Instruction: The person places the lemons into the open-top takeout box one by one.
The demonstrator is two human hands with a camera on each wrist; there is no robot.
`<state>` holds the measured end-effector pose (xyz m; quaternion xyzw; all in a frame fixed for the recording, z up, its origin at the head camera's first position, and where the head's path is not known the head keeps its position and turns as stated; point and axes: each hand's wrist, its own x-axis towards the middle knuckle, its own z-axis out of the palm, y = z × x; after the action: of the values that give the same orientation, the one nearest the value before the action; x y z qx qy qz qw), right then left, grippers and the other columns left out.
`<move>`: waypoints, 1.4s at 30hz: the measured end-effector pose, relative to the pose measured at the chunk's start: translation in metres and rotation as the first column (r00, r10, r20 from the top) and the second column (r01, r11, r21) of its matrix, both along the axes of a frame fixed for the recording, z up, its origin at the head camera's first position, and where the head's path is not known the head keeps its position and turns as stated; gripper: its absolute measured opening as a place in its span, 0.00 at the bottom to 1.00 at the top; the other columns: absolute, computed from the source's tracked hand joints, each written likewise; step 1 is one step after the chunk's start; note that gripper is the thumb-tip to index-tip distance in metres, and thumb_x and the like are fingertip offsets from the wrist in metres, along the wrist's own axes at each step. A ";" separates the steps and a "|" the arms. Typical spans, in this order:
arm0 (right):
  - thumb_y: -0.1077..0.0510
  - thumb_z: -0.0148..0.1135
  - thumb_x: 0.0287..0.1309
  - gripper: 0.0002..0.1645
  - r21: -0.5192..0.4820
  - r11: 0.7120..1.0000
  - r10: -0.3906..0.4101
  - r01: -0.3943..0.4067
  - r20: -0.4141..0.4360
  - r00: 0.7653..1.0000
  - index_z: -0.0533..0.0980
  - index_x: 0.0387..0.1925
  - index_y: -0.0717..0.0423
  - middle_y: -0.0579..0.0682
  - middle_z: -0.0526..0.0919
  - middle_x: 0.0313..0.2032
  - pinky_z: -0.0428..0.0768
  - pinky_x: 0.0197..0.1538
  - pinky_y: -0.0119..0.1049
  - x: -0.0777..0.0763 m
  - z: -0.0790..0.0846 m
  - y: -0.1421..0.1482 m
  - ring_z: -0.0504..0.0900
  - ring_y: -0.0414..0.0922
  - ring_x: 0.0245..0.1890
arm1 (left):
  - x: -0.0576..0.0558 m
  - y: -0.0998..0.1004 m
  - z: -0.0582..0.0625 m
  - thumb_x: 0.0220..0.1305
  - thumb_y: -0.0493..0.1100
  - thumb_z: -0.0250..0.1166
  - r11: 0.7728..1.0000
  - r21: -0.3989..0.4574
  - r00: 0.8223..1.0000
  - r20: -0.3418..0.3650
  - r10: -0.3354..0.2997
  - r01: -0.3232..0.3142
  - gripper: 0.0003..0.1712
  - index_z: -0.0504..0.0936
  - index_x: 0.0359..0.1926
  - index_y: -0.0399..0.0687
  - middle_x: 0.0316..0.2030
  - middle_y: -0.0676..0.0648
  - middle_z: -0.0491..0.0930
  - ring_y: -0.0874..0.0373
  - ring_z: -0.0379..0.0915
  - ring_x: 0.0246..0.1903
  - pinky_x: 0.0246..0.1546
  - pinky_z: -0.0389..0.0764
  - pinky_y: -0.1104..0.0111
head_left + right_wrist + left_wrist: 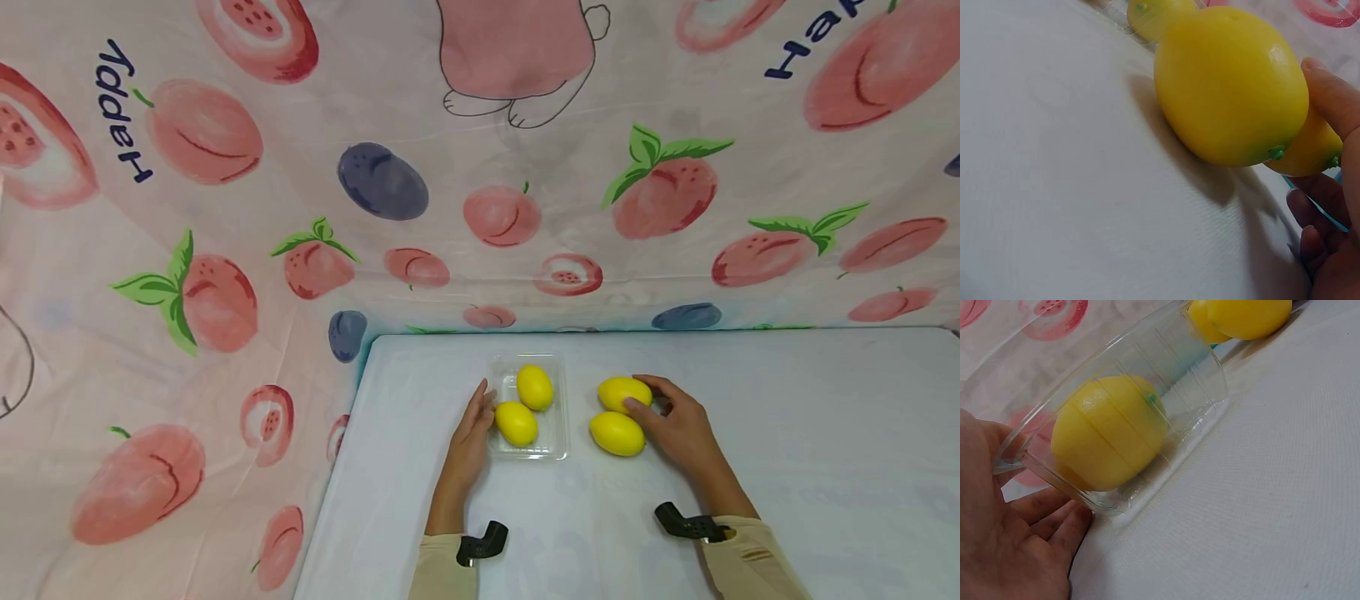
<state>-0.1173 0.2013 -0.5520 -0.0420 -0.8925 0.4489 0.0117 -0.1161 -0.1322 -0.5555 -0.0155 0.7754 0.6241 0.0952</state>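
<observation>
A clear plastic container [551, 442] stands on the white table, with two yellow lemons inside: a far one [535, 387] and a near one [517, 424]. My left hand [470, 433] rests against the container's left side, its fingers fairly straight. In the left wrist view those fingers [1054, 519] touch the outside of the clear wall. To the right of the container lie two more lemons. With thumb and fingers my right hand [681, 425] pinches the farther lemon [624, 393] at its right end. The nearer lemon [617, 434] sits just in front of it, not held.
White cloth covers the table [825, 467]. Behind and to the left hangs a pink fruit-print curtain [450, 167], meeting the table's far edge. Black wrist cameras are strapped on both forearms, the left one [482, 544] near the container's front.
</observation>
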 end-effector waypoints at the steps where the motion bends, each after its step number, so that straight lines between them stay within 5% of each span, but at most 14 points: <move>1: 0.34 0.62 0.67 0.38 0.003 1.000 -0.005 0.005 -0.003 1.000 0.72 0.68 0.51 0.59 0.78 0.63 0.76 0.58 0.51 0.000 0.001 0.000 0.76 0.55 0.59 | 0.000 0.000 0.000 0.81 0.55 0.45 1.000 -0.001 1.000 0.003 0.001 -0.001 0.29 0.56 0.79 0.75 0.75 0.53 0.66 0.51 0.58 0.76 0.79 0.55 0.50; 15: 0.32 0.63 0.64 0.40 -0.026 0.998 -0.060 0.060 -0.013 0.998 0.72 0.69 0.48 0.56 0.77 0.65 0.73 0.47 0.25 -0.002 0.008 0.003 0.78 0.57 0.59 | 0.000 0.000 0.000 0.81 0.55 0.46 1.000 -0.003 1.000 -0.007 -0.006 0.006 0.30 0.56 0.79 0.75 0.75 0.53 0.66 0.51 0.58 0.77 0.78 0.56 0.50; 33: 0.32 0.66 0.61 0.44 -0.098 0.990 -0.108 0.105 -0.029 0.994 0.69 0.71 0.50 0.55 0.74 0.69 0.70 0.47 0.12 -0.006 0.020 0.003 0.78 0.56 0.63 | 0.000 0.000 0.002 0.81 0.53 0.47 0.999 0.040 1.000 -0.021 -0.008 0.009 0.30 0.56 0.80 0.69 0.76 0.48 0.64 0.48 0.57 0.77 0.79 0.54 0.48; 42: 0.36 0.68 0.61 0.43 -0.126 0.983 -0.142 0.133 -0.062 0.988 0.68 0.71 0.51 0.53 0.74 0.68 0.70 0.47 0.11 -0.008 0.026 0.003 0.77 0.53 0.62 | 0.001 -0.001 0.000 0.81 0.53 0.46 1.000 0.019 1.000 -0.009 -0.007 0.008 0.29 0.56 0.79 0.74 0.75 0.52 0.65 0.50 0.58 0.76 0.79 0.55 0.49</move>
<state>-0.1251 0.2039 -0.5265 -0.0881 -0.8575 0.5017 0.0718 -0.1154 -0.1330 -0.5557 -0.0087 0.7699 0.6312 0.0940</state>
